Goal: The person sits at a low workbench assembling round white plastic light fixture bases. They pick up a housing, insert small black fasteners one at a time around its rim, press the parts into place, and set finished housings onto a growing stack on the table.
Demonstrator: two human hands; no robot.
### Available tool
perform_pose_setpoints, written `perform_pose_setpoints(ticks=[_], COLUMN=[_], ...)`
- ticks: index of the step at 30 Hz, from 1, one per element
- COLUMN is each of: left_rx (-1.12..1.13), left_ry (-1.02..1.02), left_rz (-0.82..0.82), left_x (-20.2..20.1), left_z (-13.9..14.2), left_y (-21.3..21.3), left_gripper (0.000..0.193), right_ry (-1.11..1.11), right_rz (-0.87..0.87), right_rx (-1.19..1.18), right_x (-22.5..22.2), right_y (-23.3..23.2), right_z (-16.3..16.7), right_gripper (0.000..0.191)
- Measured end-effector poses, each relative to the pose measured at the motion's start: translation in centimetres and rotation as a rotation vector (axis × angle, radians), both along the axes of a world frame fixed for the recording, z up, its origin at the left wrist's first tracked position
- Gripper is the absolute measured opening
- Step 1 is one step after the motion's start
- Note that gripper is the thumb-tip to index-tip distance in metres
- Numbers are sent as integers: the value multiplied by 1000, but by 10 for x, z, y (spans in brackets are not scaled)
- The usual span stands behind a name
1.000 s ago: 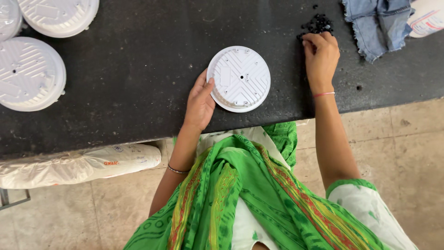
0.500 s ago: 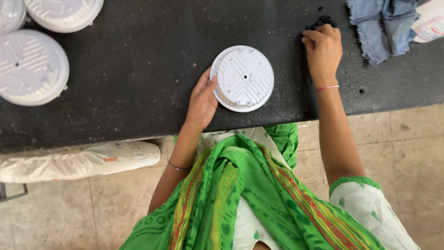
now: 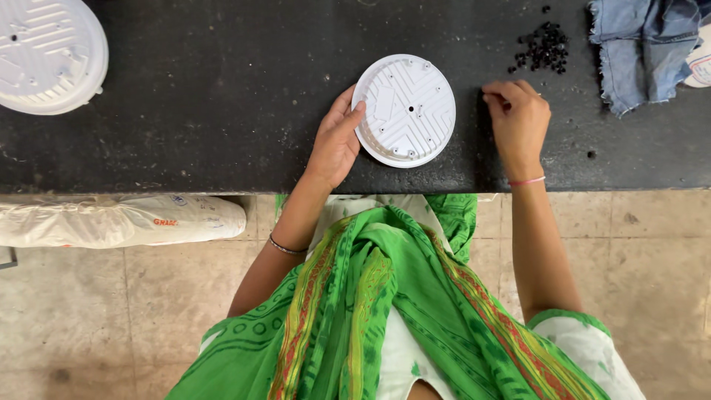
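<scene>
Holding the round white housing [image 3: 404, 110] at its left rim, the left hand [image 3: 337, 139] rests on the black worktable [image 3: 207, 96] with fingers curled loosely against the disc edge and thumb on top of the rim. The housing lies flat, ribbed side up, near the front edge of the table, directly ahead of the person.

The right hand [image 3: 518, 122] sits at 3 o'clock from the housing, apart from it, fingertips drawn together as if pinching something small and dark; the item itself is too small to identify. A pile of small black parts [image 3: 544, 48] lies at 1 o'clock from that hand, well apart from the housing.

Progress, judged from the layout: the mounting points visible on the ribbed face appear unfilled, so fitting of the small parts seems not yet begun on this unit. A second white housing [image 3: 48, 52] lies at 9 o'clock, far left on the table.

Packages and labels: a long white sack [image 3: 118, 221] lies on the floor [image 3: 74, 326] under the table edge at 8 o'clock, with a small red printed mark. A folded blue denim cloth [image 3: 641, 41] occupies the 2 o'clock corner, with a white bag [image 3: 700, 63] beside it.
</scene>
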State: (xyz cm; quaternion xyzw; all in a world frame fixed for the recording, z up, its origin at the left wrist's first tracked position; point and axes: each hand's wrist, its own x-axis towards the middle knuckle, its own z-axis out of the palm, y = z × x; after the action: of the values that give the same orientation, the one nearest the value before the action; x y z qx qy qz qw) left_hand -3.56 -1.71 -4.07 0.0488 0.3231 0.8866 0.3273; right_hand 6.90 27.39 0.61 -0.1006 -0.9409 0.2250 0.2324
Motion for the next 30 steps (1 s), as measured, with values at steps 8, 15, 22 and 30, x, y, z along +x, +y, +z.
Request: perform_pose_setpoints(ticks=[8,15,22,30], left_rx=[-19,41,20,-86], left_ry=[3,11,1,89], left_rz=[3,19,37,42], left_x=[0,1,0,2], left_z=[1,-9,-10,-4], left_y=[0,3,3,4], left_gripper=[54,52,58,67], right_ry=[-4,-41,-41,-157], right_rz=[-43,11,142,341], right_rx=[-89,33,-303,-160], right_x=[1,-5,-15,-32], right_y=[5,2,-43,-99], right_z=[5,6,41,62], right_gripper=[16,17,18,19])
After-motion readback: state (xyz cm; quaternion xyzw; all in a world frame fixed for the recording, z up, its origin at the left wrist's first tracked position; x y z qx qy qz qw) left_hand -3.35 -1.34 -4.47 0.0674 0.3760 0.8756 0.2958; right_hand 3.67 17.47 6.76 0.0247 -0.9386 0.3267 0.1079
